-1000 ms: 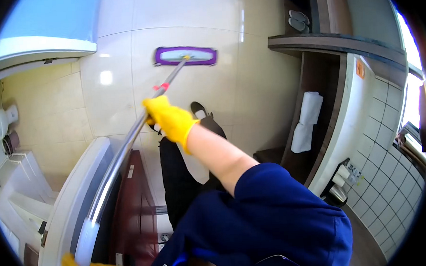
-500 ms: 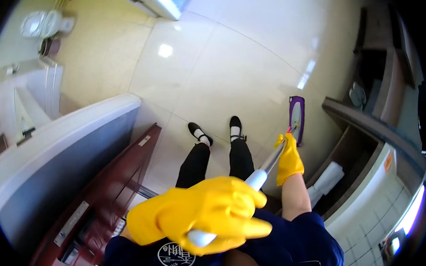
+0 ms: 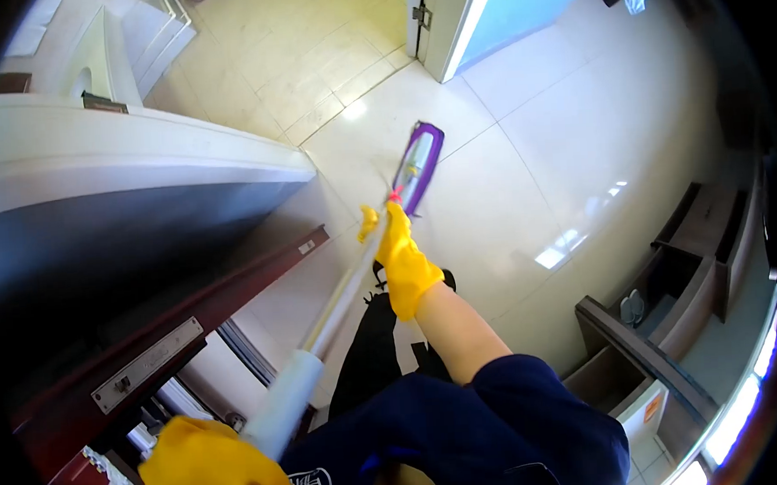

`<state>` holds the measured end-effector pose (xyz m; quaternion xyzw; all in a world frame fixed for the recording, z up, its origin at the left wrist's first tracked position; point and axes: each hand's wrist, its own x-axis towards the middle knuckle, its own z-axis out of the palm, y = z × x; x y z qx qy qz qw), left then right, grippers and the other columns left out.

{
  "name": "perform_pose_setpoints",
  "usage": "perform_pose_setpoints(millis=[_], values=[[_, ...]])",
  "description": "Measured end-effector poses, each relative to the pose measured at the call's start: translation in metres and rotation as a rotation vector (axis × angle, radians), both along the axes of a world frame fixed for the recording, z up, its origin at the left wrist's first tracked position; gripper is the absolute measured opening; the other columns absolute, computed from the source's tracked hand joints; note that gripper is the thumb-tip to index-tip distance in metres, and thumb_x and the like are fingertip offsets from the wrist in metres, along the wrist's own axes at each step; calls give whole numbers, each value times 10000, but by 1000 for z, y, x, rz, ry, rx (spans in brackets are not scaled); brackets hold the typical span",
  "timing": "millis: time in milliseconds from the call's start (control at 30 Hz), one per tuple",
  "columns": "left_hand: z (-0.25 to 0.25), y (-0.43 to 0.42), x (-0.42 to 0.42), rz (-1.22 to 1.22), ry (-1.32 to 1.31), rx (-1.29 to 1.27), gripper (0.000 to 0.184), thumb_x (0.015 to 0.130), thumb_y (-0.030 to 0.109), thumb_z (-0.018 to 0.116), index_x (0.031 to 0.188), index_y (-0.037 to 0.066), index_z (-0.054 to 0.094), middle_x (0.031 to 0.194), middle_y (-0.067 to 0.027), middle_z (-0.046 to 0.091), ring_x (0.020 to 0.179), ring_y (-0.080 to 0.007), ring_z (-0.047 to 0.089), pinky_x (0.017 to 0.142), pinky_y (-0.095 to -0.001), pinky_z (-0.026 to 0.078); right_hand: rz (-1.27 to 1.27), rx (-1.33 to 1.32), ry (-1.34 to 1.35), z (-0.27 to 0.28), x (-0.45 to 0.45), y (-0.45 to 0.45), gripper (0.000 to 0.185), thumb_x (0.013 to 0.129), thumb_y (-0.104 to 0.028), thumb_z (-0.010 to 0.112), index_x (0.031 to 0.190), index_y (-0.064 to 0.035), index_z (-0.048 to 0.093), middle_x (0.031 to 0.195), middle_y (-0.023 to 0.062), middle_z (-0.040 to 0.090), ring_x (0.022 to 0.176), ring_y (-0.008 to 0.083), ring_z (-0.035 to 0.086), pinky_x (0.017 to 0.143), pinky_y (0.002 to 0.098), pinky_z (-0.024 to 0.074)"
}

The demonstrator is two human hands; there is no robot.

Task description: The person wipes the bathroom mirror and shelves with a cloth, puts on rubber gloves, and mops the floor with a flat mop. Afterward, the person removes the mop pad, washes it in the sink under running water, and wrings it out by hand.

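A flat mop (image 3: 332, 302) slants across my body, its pale handle running from lower left toward the middle of the floor. Its purple-rimmed head (image 3: 437, 148) rests on the shiny tiles in front of my feet. My left hand (image 3: 211, 469), in a yellow rubber glove, is closed around the thick upper end of the handle at the bottom left. Farther down the shaft, just above the head's red joint, my right hand (image 3: 400, 264) grips it in a matching glove. My right arm partly hides my feet.
A dark red door (image 3: 174, 333) with a metal lock plate stands open at left, beside a white-capped wall (image 3: 138, 163). Ahead is a white door frame (image 3: 456, 28). On the right, a brown shelf unit (image 3: 640, 357) holds slippers (image 3: 632, 307).
The mop head has swung from the right side to the front middle of the floor. Both hands moved left with the handle, and my view has turned toward the right.
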<state>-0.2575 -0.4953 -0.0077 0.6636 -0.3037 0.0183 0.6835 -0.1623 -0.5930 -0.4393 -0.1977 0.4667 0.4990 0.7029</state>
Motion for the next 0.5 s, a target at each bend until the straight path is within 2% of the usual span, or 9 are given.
perform_pose_setpoints(millis=[67, 200, 300, 400, 433, 500], values=[[4, 18, -26, 107, 41, 19, 182, 825, 186, 643, 807, 13, 695, 584, -47, 479, 536, -152, 502, 612, -300, 528, 23, -65, 19, 23, 5, 21, 409, 885, -369, 509, 1102, -23, 490, 719, 96, 543, 599, 237, 524, 569, 353, 459], [17, 7, -49, 343, 7, -42, 197, 823, 206, 655, 802, 15, 701, 579, -30, 464, 534, -150, 495, 605, -292, 524, 147, -140, 11, 45, 14, 11, 300, 890, -283, 564, 1039, -62, 428, 810, 115, 566, 680, 279, 568, 603, 390, 487], [22, -24, -38, 424, -20, -99, 209, 821, 221, 663, 798, 17, 705, 575, -18, 454, 533, -149, 489, 600, -287, 522, 101, -301, 131, 61, 19, -8, 304, 909, -305, 535, 1039, -48, 440, 826, 122, 570, 677, 290, 575, 599, 399, 486], [21, -53, -7, 428, -29, -151, 221, 820, 236, 672, 795, 19, 710, 571, -5, 443, 531, -148, 483, 594, -281, 519, 129, -164, 219, 34, 13, -51, 299, 917, -311, 501, 1031, -38, 454, 785, 116, 567, 634, 285, 571, 599, 402, 482], [28, -57, 8, 293, 103, -141, 302, 863, 306, 644, 816, 15, 709, 577, 2, 446, 543, -137, 478, 610, -290, 525, 138, -160, 300, 26, 16, -59, 321, 932, -322, 450, 1036, -19, 472, 683, 85, 533, 539, 259, 524, 553, 387, 450], [33, -70, 29, 283, 151, -131, 344, 872, 347, 630, 827, 15, 709, 576, 4, 445, 535, -132, 468, 627, -299, 531, 175, -124, 313, 24, 24, -63, 315, 938, -330, 431, 1012, -28, 482, 653, 72, 497, 505, 233, 488, 517, 365, 436]])
